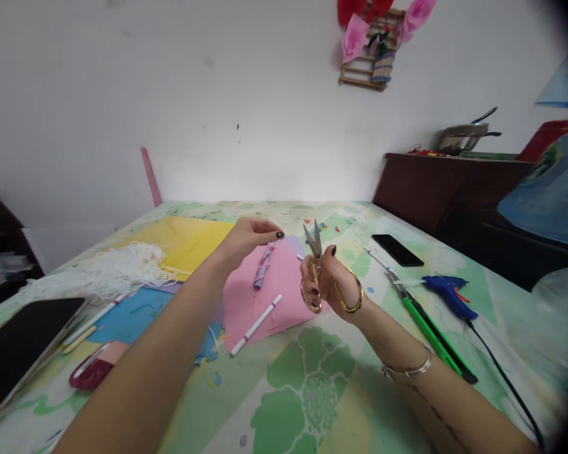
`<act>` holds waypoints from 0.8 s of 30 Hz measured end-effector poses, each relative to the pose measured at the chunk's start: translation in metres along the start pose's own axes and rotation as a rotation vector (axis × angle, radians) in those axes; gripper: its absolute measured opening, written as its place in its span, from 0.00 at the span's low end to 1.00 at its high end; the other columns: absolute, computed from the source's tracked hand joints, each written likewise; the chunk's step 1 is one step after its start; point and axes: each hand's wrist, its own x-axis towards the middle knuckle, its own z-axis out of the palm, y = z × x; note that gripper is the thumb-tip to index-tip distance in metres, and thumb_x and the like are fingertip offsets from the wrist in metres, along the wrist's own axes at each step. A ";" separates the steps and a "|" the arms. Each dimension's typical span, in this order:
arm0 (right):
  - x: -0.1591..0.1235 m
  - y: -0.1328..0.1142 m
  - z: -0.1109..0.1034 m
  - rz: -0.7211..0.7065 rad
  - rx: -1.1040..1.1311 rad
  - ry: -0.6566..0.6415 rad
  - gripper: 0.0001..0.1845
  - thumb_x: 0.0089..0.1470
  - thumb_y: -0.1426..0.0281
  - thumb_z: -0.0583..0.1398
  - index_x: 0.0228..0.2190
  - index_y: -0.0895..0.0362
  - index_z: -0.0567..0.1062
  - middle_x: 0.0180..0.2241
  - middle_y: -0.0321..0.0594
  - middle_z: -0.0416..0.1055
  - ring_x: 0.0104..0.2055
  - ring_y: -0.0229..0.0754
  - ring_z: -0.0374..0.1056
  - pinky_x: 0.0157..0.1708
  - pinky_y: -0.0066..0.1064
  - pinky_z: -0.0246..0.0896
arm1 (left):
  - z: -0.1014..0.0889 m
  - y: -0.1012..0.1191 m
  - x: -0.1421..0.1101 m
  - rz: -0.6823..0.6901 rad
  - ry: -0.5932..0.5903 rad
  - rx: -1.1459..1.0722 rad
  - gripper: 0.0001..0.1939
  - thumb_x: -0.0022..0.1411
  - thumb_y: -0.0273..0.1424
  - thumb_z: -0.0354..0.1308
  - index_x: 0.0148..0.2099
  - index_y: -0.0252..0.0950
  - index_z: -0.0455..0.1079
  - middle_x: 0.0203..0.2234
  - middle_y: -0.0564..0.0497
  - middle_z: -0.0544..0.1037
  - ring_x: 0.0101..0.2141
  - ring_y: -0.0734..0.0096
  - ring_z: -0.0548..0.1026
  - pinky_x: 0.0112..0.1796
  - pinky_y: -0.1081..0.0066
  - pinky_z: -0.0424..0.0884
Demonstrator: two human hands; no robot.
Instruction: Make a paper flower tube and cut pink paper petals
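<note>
Floral tabletop point(307, 378), scissors point(317, 255) in right hand point(335, 276)

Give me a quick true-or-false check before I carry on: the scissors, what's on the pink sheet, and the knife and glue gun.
1. The right hand holds the scissors. True.
2. The scissors' blades are closed together. False: their tips stand apart.
3. The purple paper roll lies on the pink sheet. True.
4. The green utility knife lies beside the blue glue gun. True.
5. Both of those tools lie left of the pink sheet. False: both lie to its right.
</note>
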 end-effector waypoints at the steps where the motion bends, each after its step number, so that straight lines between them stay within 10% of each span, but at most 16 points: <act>1: 0.001 0.001 -0.003 -0.028 -0.113 0.057 0.32 0.46 0.38 0.52 0.23 0.55 0.63 0.13 0.28 0.54 0.13 0.34 0.54 0.14 0.27 0.52 | -0.002 0.000 0.000 -0.008 0.036 0.004 0.10 0.45 0.34 0.67 0.30 0.35 0.76 0.25 0.50 0.78 0.30 0.71 0.73 0.34 0.69 0.66; 8: 0.008 0.019 -0.024 0.205 -1.365 0.363 0.14 0.41 0.62 0.64 0.17 0.56 0.68 0.19 0.42 0.67 0.24 0.47 0.67 0.22 0.32 0.52 | -0.011 0.001 0.001 -0.039 0.137 0.021 0.10 0.43 0.34 0.66 0.31 0.36 0.77 0.29 0.48 0.79 0.35 0.67 0.74 0.35 0.69 0.65; 14: 0.007 0.028 -0.024 0.195 -1.583 0.325 0.05 0.47 0.70 0.60 0.26 0.58 0.75 0.25 0.50 0.73 0.29 0.50 0.70 0.25 0.34 0.55 | -0.009 0.000 0.001 -0.062 0.055 0.017 0.10 0.44 0.35 0.66 0.31 0.37 0.77 0.27 0.49 0.79 0.34 0.68 0.75 0.36 0.68 0.66; 18: 0.009 0.021 -0.019 0.010 -1.425 0.403 0.14 0.52 0.71 0.57 0.41 0.58 0.74 0.32 0.50 0.74 0.37 0.51 0.71 0.35 0.39 0.61 | -0.001 -0.001 0.000 -0.059 -0.028 0.020 0.09 0.45 0.33 0.66 0.32 0.38 0.77 0.27 0.49 0.79 0.33 0.69 0.74 0.35 0.69 0.66; 24: 0.014 0.023 -0.008 -0.209 -0.417 0.264 0.20 0.47 0.66 0.64 0.43 0.57 0.70 0.44 0.46 0.72 0.47 0.43 0.68 0.47 0.36 0.61 | 0.016 0.000 -0.004 -0.052 -0.136 -0.093 0.09 0.46 0.32 0.66 0.32 0.36 0.77 0.28 0.49 0.78 0.31 0.71 0.73 0.36 0.69 0.66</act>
